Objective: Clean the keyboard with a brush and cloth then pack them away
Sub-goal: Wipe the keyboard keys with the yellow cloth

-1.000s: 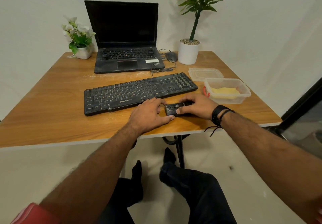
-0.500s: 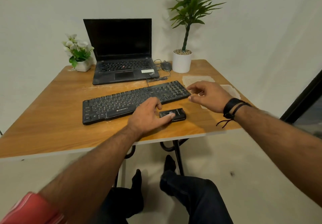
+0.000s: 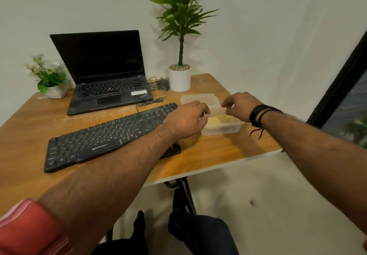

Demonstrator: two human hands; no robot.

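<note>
Head view gives me both hands over the clear plastic container (image 3: 222, 128) holding the yellow cloth (image 3: 220, 120): left hand (image 3: 186, 120) and right hand (image 3: 241, 106) loosely curled, neither visibly gripping anything. Black keyboard (image 3: 107, 135) lies left of it on the wooden table (image 3: 218, 151).

- Open laptop (image 3: 103, 76), screen dark, upper left of centre
- Flower pot (image 3: 47, 78), far left
- Mouse (image 3: 162, 85) beside tall potted plant (image 3: 179, 36), top centre
</note>
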